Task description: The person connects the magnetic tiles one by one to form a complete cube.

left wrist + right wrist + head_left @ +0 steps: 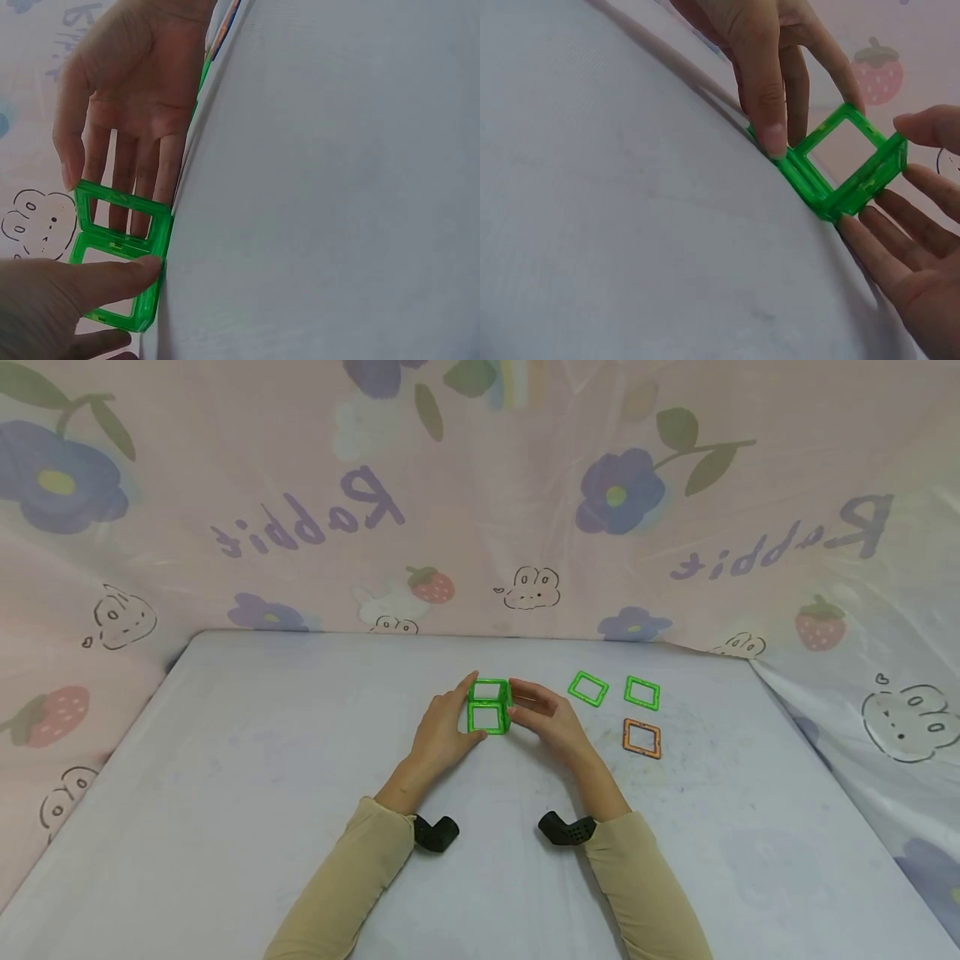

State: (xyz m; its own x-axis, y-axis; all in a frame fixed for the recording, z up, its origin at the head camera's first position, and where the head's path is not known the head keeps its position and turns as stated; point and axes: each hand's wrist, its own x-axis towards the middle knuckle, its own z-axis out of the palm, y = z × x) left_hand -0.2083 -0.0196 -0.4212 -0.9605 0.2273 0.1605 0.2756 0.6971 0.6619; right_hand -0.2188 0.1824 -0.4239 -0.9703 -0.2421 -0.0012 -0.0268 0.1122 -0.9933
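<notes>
A small corner-shaped structure of green magnetic tiles (487,704) stands on the table between both hands. One square frame lies low, with others upright at its back and right side. The left hand (444,731) grips the structure from the left, thumb low at the front and a finger at the far top. On the other side, the right hand (553,720) holds the side tile (870,181) between its thumb and outstretched fingers. In the left wrist view, the left thumb (120,279) crosses in front of the green frames.
To the right lie two loose green tiles, one tilted (588,689) and one farther right (642,693). Nearer is an orange tile (642,739). A white cloth covers the table (225,793); a printed curtain (480,527) rises behind and at both sides.
</notes>
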